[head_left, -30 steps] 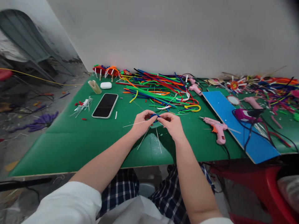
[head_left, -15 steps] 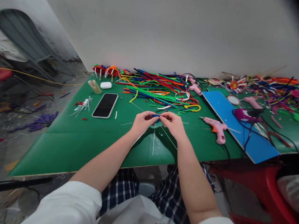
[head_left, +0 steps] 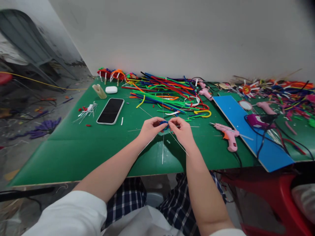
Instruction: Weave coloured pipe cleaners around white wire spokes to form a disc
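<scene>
Both hands meet over the middle of the green table [head_left: 98,154]. My left hand [head_left: 149,128] pinches the left side of a small blue pipe-cleaner piece [head_left: 164,124]. On its right side, the fingertips of my right hand [head_left: 182,130] are closed on the same piece. Thin pale wires [head_left: 162,152] spread out from it like spokes, some passing under or beside my hands. The fingers cover much of the blue piece, so how it is wound at the centre is hard to see.
Loose coloured pipe cleaners [head_left: 162,87] lie heaped behind my hands. A phone [head_left: 110,111] and white case [head_left: 111,89] are to the left. At right lie a pink glue gun [head_left: 228,134], scissors with yellow handles [head_left: 204,113] and a blue board [head_left: 246,131].
The spoke wires have turned slightly: the one pointing toward me shifted a little right, and the one on the right rose a little. Both hands keep their pinch in nearly the same place.
</scene>
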`<move>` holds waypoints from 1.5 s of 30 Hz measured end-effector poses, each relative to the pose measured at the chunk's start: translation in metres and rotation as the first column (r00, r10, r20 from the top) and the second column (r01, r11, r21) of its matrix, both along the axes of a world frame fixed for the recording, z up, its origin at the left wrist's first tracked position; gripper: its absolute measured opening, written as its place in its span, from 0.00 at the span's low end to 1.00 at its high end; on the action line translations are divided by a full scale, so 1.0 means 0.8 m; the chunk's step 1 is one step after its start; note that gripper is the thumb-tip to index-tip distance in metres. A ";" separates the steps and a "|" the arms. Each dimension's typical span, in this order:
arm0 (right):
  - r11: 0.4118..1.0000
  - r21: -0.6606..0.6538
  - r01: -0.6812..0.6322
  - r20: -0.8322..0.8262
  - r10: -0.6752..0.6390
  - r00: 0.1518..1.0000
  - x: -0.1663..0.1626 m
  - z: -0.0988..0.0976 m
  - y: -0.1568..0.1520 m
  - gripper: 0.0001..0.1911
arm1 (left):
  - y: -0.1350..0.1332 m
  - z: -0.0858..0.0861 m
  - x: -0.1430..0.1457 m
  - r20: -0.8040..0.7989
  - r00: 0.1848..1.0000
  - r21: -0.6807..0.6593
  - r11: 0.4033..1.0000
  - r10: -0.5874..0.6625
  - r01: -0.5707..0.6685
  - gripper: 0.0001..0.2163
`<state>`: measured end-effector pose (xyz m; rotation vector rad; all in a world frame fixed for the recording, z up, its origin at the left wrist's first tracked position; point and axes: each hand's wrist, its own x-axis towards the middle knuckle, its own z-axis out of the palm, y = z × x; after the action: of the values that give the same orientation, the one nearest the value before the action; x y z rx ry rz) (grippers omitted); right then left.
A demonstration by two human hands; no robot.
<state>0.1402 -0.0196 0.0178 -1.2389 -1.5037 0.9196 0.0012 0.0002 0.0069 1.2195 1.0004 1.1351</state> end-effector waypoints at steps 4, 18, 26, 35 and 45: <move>1.000 -0.018 0.006 -0.014 -0.007 1.000 -0.001 0.000 0.000 0.10 | 0.000 0.000 0.000 -0.002 1.000 0.030 0.999 0.025 -0.025 0.13; 0.986 -0.122 -0.115 -0.132 0.099 0.986 0.001 -0.004 0.001 0.12 | 0.001 0.000 -0.004 -0.023 0.999 0.069 0.997 0.035 -0.034 0.13; 0.983 -0.181 -0.023 -0.107 0.004 0.994 -0.003 -0.003 0.002 0.12 | 0.003 -0.006 -0.003 -0.137 0.990 0.102 0.994 0.041 -0.027 0.13; 0.980 -0.191 0.059 -0.131 -0.085 0.988 0.013 -0.003 0.006 0.14 | 0.003 0.006 -0.014 0.070 0.945 -0.045 0.946 -0.319 0.322 0.22; 0.981 -0.189 -0.043 -0.126 0.019 0.992 0.016 -0.003 0.005 0.11 | 0.004 0.008 -0.015 0.089 0.947 -0.094 0.944 -0.309 0.316 0.14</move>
<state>0.1529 -0.0154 0.0154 -1.2729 -1.3649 1.1627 -0.0112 0.0036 0.0130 1.1918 0.7688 0.8590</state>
